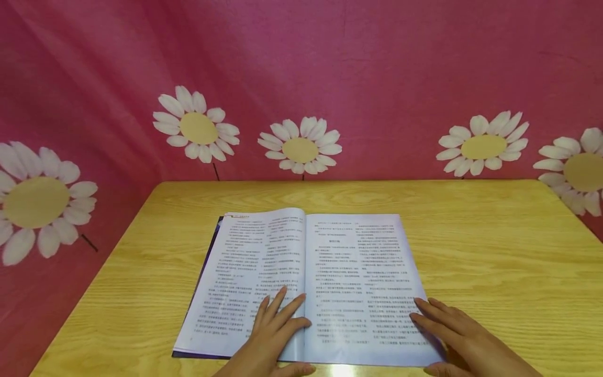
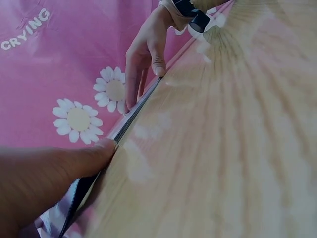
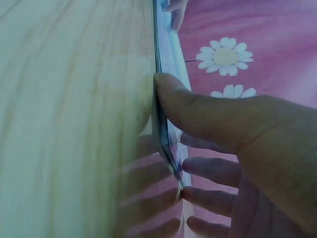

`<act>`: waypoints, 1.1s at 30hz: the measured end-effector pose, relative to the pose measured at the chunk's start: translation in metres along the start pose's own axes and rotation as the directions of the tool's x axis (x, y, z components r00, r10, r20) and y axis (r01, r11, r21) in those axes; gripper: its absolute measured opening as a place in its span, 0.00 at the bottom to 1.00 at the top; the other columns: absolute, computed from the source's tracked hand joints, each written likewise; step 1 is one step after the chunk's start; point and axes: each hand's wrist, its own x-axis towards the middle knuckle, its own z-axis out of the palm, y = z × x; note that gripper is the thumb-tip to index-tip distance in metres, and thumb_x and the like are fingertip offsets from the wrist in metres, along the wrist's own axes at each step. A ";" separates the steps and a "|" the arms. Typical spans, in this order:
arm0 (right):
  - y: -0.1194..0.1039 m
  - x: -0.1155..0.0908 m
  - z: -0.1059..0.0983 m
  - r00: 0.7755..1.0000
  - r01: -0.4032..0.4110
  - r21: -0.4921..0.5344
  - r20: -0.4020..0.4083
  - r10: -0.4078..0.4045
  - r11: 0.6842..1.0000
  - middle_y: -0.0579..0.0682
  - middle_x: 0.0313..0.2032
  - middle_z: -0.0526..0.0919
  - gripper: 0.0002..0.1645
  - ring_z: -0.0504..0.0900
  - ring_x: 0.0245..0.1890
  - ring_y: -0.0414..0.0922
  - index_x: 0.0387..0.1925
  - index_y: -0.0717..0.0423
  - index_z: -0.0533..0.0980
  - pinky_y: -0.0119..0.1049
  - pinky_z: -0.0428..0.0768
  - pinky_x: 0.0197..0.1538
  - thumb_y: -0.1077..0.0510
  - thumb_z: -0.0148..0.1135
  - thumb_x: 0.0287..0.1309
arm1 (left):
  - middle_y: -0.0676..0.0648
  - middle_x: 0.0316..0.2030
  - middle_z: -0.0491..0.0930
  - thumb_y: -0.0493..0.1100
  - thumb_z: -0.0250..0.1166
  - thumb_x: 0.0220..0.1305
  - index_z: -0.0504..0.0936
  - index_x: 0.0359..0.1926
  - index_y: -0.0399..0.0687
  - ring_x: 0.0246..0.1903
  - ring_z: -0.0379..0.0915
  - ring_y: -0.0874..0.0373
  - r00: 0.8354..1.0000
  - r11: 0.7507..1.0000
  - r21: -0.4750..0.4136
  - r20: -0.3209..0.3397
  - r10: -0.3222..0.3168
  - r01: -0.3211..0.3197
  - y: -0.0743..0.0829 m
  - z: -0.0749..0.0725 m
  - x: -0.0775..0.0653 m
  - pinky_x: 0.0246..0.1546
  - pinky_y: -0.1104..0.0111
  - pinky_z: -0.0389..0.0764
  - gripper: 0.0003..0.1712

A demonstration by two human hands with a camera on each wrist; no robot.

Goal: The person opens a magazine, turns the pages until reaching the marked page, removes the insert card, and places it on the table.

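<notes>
An open magazine (image 1: 358,272) with columns of printed text lies on the wooden table, its dark cover showing along the left edge. My left hand (image 1: 275,332) rests with spread fingers on the lower left page by the spine. Its thumb (image 2: 94,158) touches the bottom edge in the left wrist view. At the lower right corner is my right hand (image 1: 461,337), fingers extended along the page's right edge. In the right wrist view its thumb (image 3: 183,99) lies against the bottom edge of the pages, the other fingers apart from the thumb.
The yellow wood-grain table (image 1: 485,251) extends on both sides of the magazine. Behind it hangs a pink cloth (image 1: 367,68) printed with large white daisies. In the left wrist view a dark device (image 2: 198,20) sits on the right wrist.
</notes>
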 end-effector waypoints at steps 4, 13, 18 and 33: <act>-0.003 -0.001 0.002 0.990 0.113 -0.131 -0.064 -0.122 0.985 0.41 0.69 0.64 0.42 0.42 0.74 0.36 0.67 0.38 0.68 0.29 0.44 0.70 0.32 0.62 0.50 | 0.44 0.72 0.58 0.64 0.63 0.59 0.76 0.55 0.51 0.72 0.36 0.36 1.000 1.000 -0.025 0.000 0.000 0.000 0.000 0.001 0.000 0.61 0.32 0.37 0.31; -0.008 0.000 -0.001 0.991 0.124 -0.198 -0.027 -0.132 0.972 0.42 0.65 0.71 0.30 0.71 0.62 0.58 0.63 0.37 0.73 0.55 0.74 0.51 0.38 0.59 0.59 | 0.45 0.69 0.62 0.64 0.60 0.62 0.77 0.54 0.48 0.72 0.44 0.43 0.998 0.996 0.060 0.005 0.058 -0.059 0.004 -0.001 0.003 0.62 0.34 0.39 0.30; -0.010 0.002 -0.002 0.993 0.110 -0.191 -0.014 -0.114 0.975 0.44 0.64 0.73 0.29 0.71 0.61 0.59 0.61 0.40 0.76 0.57 0.73 0.52 0.38 0.58 0.60 | 0.43 0.68 0.65 0.63 0.57 0.65 0.77 0.55 0.49 0.71 0.48 0.41 0.992 0.983 0.138 0.033 0.120 -0.124 0.008 -0.001 0.005 0.60 0.31 0.43 0.29; -0.014 0.002 -0.004 0.994 -0.062 -0.030 0.084 0.064 0.998 0.38 0.69 0.64 0.35 0.62 0.68 0.59 0.63 0.31 0.72 0.68 0.66 0.55 0.27 0.54 0.54 | 0.37 0.66 0.66 0.63 0.52 0.67 0.75 0.58 0.47 0.69 0.52 0.38 0.991 0.966 0.236 0.102 0.087 -0.109 0.017 -0.001 0.011 0.59 0.30 0.46 0.30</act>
